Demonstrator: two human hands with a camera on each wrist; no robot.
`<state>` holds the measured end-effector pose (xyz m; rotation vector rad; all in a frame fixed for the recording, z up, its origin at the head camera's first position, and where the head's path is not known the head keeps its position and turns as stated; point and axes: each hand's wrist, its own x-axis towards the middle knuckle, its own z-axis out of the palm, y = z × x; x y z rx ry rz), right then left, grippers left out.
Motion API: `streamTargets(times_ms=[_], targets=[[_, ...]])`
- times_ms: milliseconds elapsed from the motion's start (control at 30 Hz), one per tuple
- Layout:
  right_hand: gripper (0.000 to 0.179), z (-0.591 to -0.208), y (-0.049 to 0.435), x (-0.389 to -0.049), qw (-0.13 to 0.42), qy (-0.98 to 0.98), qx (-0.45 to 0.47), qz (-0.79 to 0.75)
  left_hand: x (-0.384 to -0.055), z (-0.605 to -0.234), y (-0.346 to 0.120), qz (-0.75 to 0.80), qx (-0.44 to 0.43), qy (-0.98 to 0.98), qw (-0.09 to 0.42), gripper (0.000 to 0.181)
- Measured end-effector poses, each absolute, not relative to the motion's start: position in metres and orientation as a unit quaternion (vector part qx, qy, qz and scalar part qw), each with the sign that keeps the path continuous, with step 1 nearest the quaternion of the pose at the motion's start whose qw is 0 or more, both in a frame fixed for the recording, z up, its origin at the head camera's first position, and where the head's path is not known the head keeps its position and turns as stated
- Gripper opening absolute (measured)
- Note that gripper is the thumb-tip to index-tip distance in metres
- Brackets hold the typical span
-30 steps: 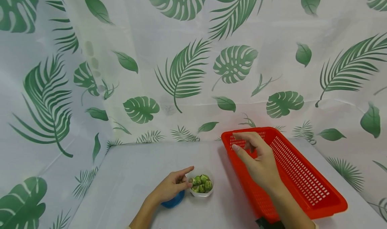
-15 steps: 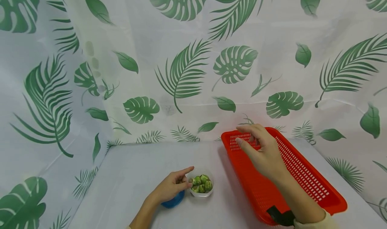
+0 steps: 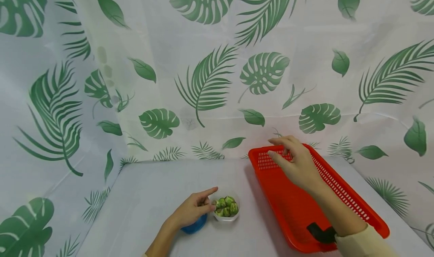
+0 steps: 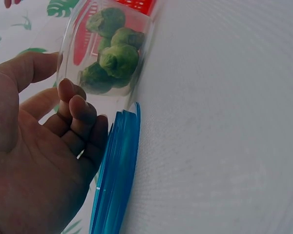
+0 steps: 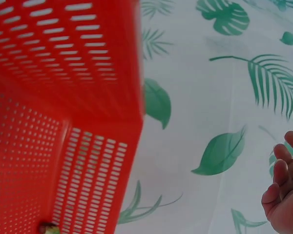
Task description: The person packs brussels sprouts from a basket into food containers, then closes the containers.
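Observation:
My left hand rests beside a small clear plastic container with several Brussels sprouts in it. Its index finger points out along the far side, and the fingertips lie at the container's left edge, with no plain grip round it. Under this hand sits a blue lid, partly covered in the head view. Over the red plastic basket hovers my right hand, thumb and index finger apart and nothing between them. In the right wrist view a small brown-green thing, mostly cut off, shows low in the basket.
The basket stands on the right of the white table, angled toward me, with slotted walls. White sheeting printed with green leaves closes off the back and both sides. A black wrist strap piece hangs under my right forearm.
My right hand has drifted a little right and away from me over the basket, and more of the sleeve has come into view. My left hand, the container and the lid have stayed put.

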<state>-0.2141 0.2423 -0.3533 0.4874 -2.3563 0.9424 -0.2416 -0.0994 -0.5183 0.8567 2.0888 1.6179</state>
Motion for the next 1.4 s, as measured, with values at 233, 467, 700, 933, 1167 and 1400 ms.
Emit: streamTargets(times_ms=[233, 467, 700, 933, 1167, 1400], targets=[[0.033, -0.357, 0.252, -0.226, 0.253, -0.887, 0.172, 0.345, -0.242, -0.518, -0.098, 0.571, 0.300, 0.742, 0.181, 0.064], [0.038, -0.364, 0.260, -0.239, 0.217, -0.907, 0.152, 0.327, -0.242, -0.519, -0.098, 0.570, 0.300, 0.743, 0.181, 0.064], [0.041, -0.370, 0.270, -0.253, 0.195, -0.920, 0.130, 0.314, -0.241, -0.520, -0.098, 0.572, 0.295, 0.743, 0.184, 0.064], [0.046, -0.373, 0.284, -0.260, 0.176, -0.930, 0.106, 0.304, -0.243, -0.521, -0.099, 0.570, 0.301, 0.743, 0.179, 0.064], [0.046, -0.379, 0.295, -0.265, 0.168, -0.936, 0.093, 0.296, -0.242, -0.519, -0.098, 0.571, 0.296, 0.743, 0.185, 0.064], [0.047, -0.385, 0.306, -0.273, 0.151, -0.941, 0.074, 0.294, -0.241, -0.518, -0.098, 0.570, 0.293, 0.745, 0.183, 0.064]])
